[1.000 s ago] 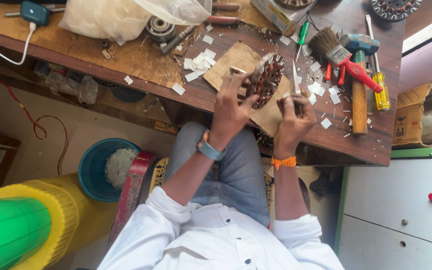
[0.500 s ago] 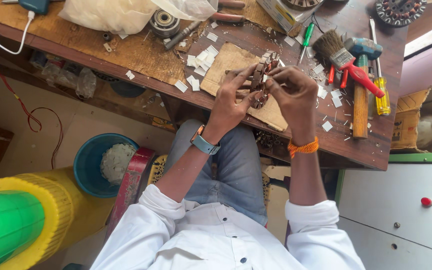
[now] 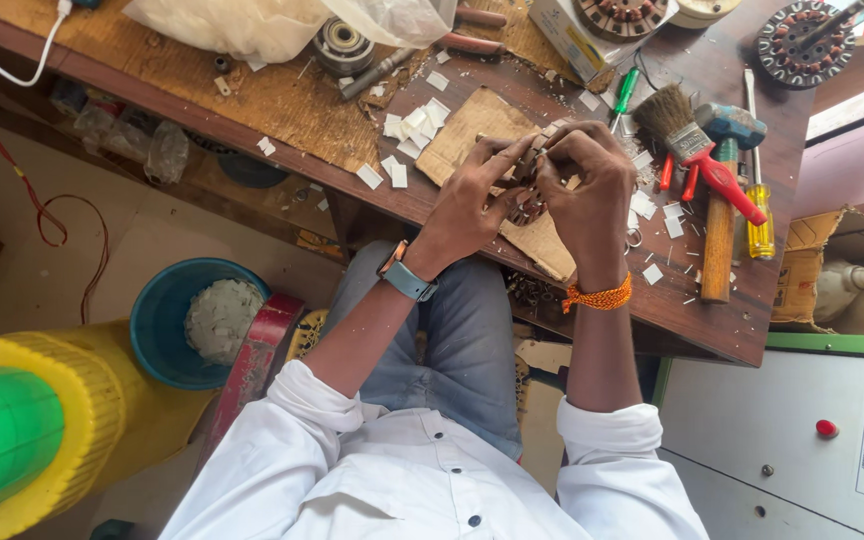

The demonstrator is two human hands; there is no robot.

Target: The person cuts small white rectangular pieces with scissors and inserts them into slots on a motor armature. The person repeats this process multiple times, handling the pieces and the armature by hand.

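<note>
Both hands closed together over a small wound stator core [image 3: 524,190], held just above a sheet of brown cardboard [image 3: 472,135] on the table [image 3: 252,95]; left hand [image 3: 472,195] cupping it from the near side, fingers curled snug around the rim; right hand [image 3: 582,180] clamped over the top, fingertips pinched in at the slots; core mostly hidden, only a dark toothed edge and a glint of copper showing between the fingers. Probably dense and stiff in the laminated steel, heavy for its size, not slippery; likely delicate in the thin windings and paper liners, so best gripped by the outer metal ring and not by the coils. Scattered around: white paper slips [image 3: 417,115], a brush [image 3: 674,115], a hammer [image 3: 724,180], a yellow screwdriver [image 3: 758,225]; well apart below, a blue bucket [image 3: 157,320].
</note>
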